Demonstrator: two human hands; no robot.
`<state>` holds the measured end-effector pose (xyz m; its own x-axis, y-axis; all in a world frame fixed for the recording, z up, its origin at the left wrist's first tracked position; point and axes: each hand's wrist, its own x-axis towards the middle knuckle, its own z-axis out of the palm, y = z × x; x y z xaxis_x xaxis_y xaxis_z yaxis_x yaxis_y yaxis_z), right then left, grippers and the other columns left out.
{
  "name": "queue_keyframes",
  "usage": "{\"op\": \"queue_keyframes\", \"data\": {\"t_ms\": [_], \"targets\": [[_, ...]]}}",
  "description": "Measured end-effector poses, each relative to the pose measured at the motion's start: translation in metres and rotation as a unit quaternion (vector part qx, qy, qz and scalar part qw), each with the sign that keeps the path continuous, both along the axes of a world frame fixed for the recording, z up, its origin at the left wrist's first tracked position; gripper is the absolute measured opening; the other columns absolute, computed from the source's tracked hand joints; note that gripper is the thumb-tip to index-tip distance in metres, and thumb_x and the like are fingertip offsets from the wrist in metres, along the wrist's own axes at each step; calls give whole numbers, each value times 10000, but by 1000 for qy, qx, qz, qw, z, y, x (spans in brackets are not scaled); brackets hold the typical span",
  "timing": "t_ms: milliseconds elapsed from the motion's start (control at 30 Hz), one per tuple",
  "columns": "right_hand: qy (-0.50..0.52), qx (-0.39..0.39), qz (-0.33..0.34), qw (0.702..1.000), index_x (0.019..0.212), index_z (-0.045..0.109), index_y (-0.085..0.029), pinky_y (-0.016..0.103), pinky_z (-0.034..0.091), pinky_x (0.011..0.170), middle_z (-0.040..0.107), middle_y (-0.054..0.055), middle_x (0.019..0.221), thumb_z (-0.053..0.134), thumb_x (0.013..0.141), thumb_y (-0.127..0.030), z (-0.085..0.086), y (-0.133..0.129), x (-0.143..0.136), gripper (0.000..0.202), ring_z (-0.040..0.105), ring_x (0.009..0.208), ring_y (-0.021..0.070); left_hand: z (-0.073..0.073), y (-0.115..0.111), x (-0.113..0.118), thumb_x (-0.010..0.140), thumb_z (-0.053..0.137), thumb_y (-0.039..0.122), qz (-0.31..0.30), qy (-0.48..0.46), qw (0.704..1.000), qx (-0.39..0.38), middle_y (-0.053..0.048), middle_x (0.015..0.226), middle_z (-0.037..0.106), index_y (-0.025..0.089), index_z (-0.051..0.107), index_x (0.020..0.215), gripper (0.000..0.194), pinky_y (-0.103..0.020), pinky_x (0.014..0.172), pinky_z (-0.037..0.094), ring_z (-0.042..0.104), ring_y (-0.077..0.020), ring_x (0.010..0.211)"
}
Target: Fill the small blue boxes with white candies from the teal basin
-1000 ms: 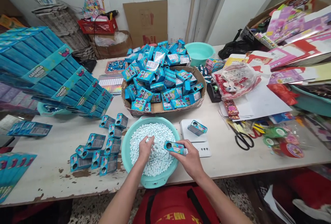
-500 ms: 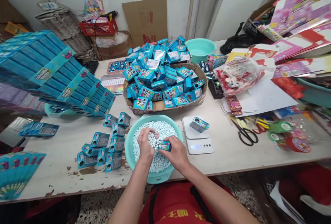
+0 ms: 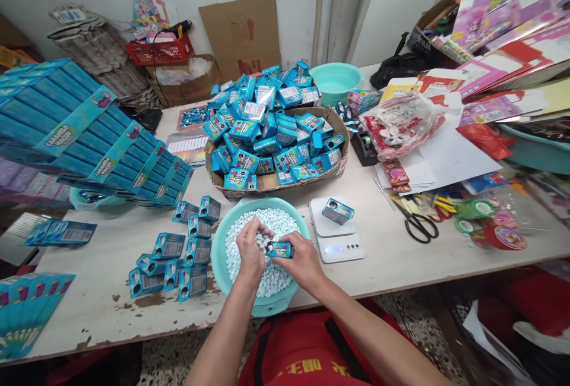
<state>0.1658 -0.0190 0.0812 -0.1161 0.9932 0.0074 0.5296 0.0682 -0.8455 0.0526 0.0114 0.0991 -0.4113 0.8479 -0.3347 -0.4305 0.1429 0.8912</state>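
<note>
My left hand (image 3: 250,250) is cupped around some small pale candies (image 3: 262,240) above the light-green basin (image 3: 218,261). The basin holds a wide layer of the same candies. In my right hand (image 3: 303,261) is a small blue candy tin (image 3: 279,249), gripped between thumb and fingers. It lies on its side, label up, with its open end against the candies in my left palm. To the right, another blue tin (image 3: 338,211) rests on the white digital scale (image 3: 342,249), whose display is lit but too blurred to read.
Several tins with round openings (image 3: 195,250) stand left of the basin. Behind it, a cardboard tray (image 3: 276,184) is heaped with blue tins. Stacked display boxes (image 3: 102,136) lean at the left. Scissors (image 3: 418,225) and tape rolls (image 3: 478,209) lie at the right.
The tin in my right hand has turned so its label shows more, and its open end meets my left palm. Fewer candies show in that palm. The whole view has shifted slightly.
</note>
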Motion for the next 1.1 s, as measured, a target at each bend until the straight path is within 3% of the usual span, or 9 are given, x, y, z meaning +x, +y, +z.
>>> {"op": "queue_keyframes", "data": {"t_ms": [200,300,500,633,767,900,1100], "targets": [[-9,-13,-7,1000,837,594,-201,316,431,721,636,16,846,757,596,-150,7,2,-5,296,615,835,217,1,-2,4,756,609,388,10,82,996,33,41,515,507,169,507,616,279,-236,523,428,530,-104,481],[-13,13,-10,1000,846,588,-207,319,426,732,638,20,859,750,602,-149,7,2,-6,298,611,853,220,4,-1,7,757,600,409,-1,77,996,45,47,517,503,175,496,631,285,-235,507,424,525,-104,467],[-25,13,-3,1000,846,589,-222,324,417,728,648,11,858,730,628,-161,-1,3,-6,268,617,852,221,0,6,7,751,585,455,-9,54,998,-7,58,401,411,173,477,569,353,-229,488,412,526,-121,439],[-8,7,-10,1000,849,594,-230,319,421,729,648,4,859,731,633,-181,0,3,-7,261,620,841,214,3,5,5,736,602,459,3,59,998,-7,40,499,492,165,503,616,333,-214,460,395,510,-97,444],[1,25,-14,1000,858,595,-227,310,415,719,643,6,849,732,639,-186,5,2,-8,261,611,822,206,9,2,5,757,589,452,-14,57,998,24,59,458,422,170,485,613,334,-214,468,397,492,-93,434],[-31,61,-6,998,854,587,-221,323,392,728,645,15,839,738,653,-189,4,1,-10,253,602,839,221,8,1,9,778,583,423,-7,91,995,49,75,409,369,171,482,610,320,-191,409,318,402,-68,378],[-24,56,-18,998,871,584,-227,319,395,722,650,15,860,727,653,-183,0,4,-9,265,607,852,220,9,5,9,773,575,429,12,90,995,48,67,451,408,171,473,619,317,-190,417,328,415,-65,399]]}}
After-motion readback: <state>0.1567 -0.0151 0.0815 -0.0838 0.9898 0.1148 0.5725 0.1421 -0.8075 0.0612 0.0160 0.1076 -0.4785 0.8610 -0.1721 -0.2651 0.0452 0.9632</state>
